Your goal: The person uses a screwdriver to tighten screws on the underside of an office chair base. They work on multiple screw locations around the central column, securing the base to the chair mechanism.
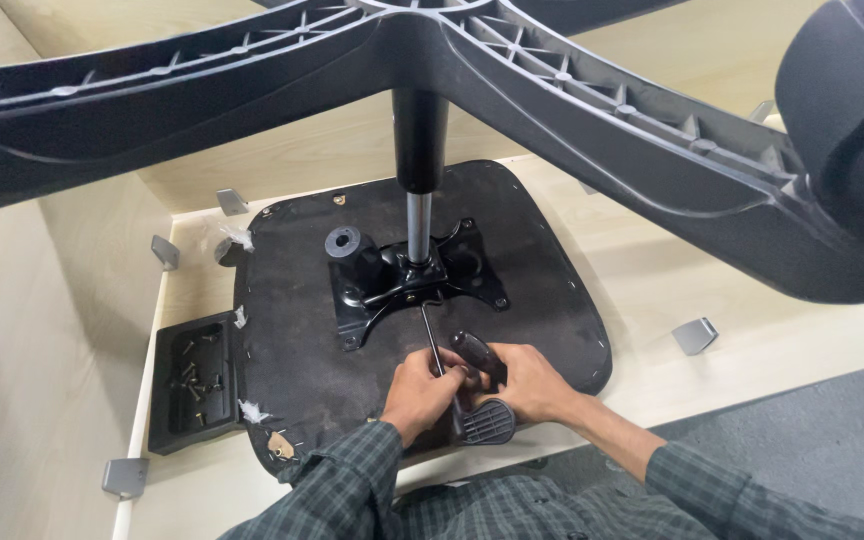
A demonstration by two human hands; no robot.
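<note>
Several screws (pixel 195 382) in black tray (pixel 167 415); both hands grip screwdriver (pixel 457 350).

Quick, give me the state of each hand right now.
Left hand: closed around the screwdriver shaft.
Right hand: closed on the screwdriver's dark handle.

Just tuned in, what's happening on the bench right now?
A person is working on an upturned office chair. The seat underside faces up, with the gas column and star base rising toward the camera. The right hand grips a screwdriver by its dark handle, the left hand steadies its shaft, and its tip sits at the black mounting plate. A tray of screws lies left.
</note>
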